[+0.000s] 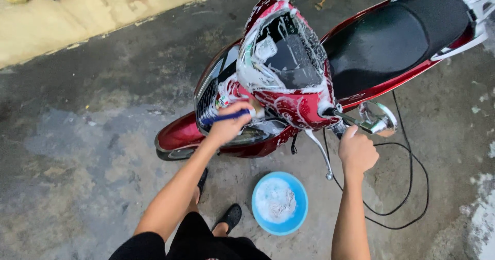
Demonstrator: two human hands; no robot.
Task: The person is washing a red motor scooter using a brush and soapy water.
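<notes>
- Left hand (228,126) closed around a blue-handled brush (227,117), bristle end pressed to the scooter's front panel at about 9 o'clock from the handlebar centre; the handle lies across the palm, which appears to let the head be pushed flat on the curved bodywork
- Right hand (357,151) wrapped on the right handlebar grip (341,128), fingers curled under; judged to be steadying the front end so it does not swing under the brushing
- Red scooter (309,79) stands on wet concrete (93,151), nose toward 8 o'clock, black seat (397,38) toward 2 o'clock; foam covers the headlight cowl (281,53) and runs down its sides
- Round mirror (379,118) sits just beside the right hand, at 1 o'clock from it
- Blue basin (299,216) with suds and a cloth rests on the ground at 6 o'clock from the handlebar, between the two arms, within easy reach
- Black hose or cable (412,188) loops on the ground at 4 o'clock, clear of the person's sandalled feet (230,217)
</notes>
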